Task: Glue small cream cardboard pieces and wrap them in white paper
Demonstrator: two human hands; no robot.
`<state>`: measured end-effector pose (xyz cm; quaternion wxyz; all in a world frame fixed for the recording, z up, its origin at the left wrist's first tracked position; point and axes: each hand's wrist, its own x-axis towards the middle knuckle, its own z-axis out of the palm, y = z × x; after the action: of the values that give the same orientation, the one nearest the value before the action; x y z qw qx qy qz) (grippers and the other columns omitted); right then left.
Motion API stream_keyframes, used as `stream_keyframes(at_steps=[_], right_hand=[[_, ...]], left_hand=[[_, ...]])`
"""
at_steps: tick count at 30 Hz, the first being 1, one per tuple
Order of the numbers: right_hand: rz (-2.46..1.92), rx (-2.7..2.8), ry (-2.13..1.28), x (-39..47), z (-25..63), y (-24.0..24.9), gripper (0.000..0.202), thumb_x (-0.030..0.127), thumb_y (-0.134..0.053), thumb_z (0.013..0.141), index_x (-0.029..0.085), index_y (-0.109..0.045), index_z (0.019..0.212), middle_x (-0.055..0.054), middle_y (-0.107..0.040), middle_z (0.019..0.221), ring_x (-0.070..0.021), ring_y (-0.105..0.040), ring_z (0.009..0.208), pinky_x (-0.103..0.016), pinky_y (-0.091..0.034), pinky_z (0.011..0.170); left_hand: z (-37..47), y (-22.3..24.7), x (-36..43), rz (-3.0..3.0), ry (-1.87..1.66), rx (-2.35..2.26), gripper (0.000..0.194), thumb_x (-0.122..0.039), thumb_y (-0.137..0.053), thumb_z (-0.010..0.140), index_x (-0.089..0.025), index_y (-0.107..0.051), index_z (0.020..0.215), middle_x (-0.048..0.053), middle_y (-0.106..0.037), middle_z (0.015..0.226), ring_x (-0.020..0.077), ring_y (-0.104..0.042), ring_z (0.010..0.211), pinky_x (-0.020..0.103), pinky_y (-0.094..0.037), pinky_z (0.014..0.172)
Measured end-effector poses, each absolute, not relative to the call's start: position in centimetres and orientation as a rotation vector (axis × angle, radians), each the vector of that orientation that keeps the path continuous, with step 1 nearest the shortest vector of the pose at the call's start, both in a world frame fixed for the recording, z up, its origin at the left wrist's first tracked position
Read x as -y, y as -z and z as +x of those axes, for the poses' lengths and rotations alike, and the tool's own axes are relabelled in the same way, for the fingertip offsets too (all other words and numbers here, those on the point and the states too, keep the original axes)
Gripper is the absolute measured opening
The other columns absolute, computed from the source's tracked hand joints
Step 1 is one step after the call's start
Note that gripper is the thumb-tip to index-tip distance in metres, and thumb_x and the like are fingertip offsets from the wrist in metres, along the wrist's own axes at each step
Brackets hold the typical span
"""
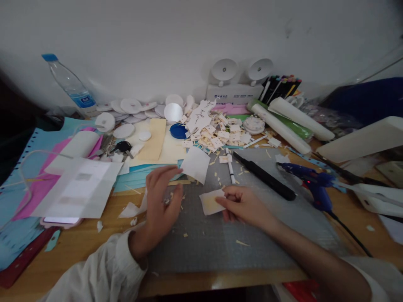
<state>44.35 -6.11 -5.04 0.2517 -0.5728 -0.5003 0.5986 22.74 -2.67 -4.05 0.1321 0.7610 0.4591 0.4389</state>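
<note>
My right hand (241, 205) pinches the right edge of a small white paper piece (210, 202) with a yellowish patch, held over the grey cutting mat (252, 260). To its left my left hand (163, 201) is raised, thumb and fingers apart, with nothing seen between them. Just beyond my left fingertips lies a white paper sheet (197, 164). A white marker (231, 171) with a small card piece across it lies beyond my right hand. Crumpled white paper (130, 209) is beside my left wrist.
A blue glue gun (315, 184) and its cable are at the right, near a black cutter (267, 176). A pile of small cards (217, 130) stands at the back. At the left are a phone under paper (61, 219), keys (122, 147) and a bottle (72, 88).
</note>
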Motion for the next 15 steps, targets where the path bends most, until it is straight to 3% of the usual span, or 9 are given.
stream_keyframes(at_steps=[6,11,15], right_hand=[[-1.594,1.438,-1.485,6.8,43.4,5.7,0.031,0.046,-0.051,0.082,0.02,-0.049,0.065,0.002,-0.061,0.048,-0.0082,-0.048,0.035,-0.018,-0.033,0.032],[-1.651,1.548,-1.177,7.1,43.5,5.7,0.03,0.042,-0.056,0.081,0.021,-0.051,0.061,0.001,-0.061,0.05,-0.0123,-0.053,0.044,-0.023,-0.041,0.044],[-1.707,1.522,-0.433,9.0,46.0,4.3,0.016,0.036,-0.058,0.08,0.021,-0.062,0.074,-0.001,-0.065,0.067,-0.0148,-0.057,0.057,-0.027,-0.044,0.055]], left_hand=[[23.1,3.9,4.3,2.804,-0.898,-0.631,0.027,-0.013,-0.053,0.08,-0.017,-0.061,0.105,0.005,-0.069,0.103,0.0217,-0.056,0.097,0.041,-0.038,0.091],[23.8,4.9,4.7,2.903,-0.688,-0.483,0.019,-0.02,-0.051,0.082,-0.017,-0.065,0.094,0.006,-0.07,0.086,0.0201,-0.059,0.086,0.039,-0.041,0.087],[23.8,5.4,4.5,2.921,-0.569,-0.484,0.018,-0.024,-0.05,0.084,-0.017,-0.065,0.089,0.006,-0.068,0.083,0.02,-0.06,0.085,0.04,-0.042,0.089]])
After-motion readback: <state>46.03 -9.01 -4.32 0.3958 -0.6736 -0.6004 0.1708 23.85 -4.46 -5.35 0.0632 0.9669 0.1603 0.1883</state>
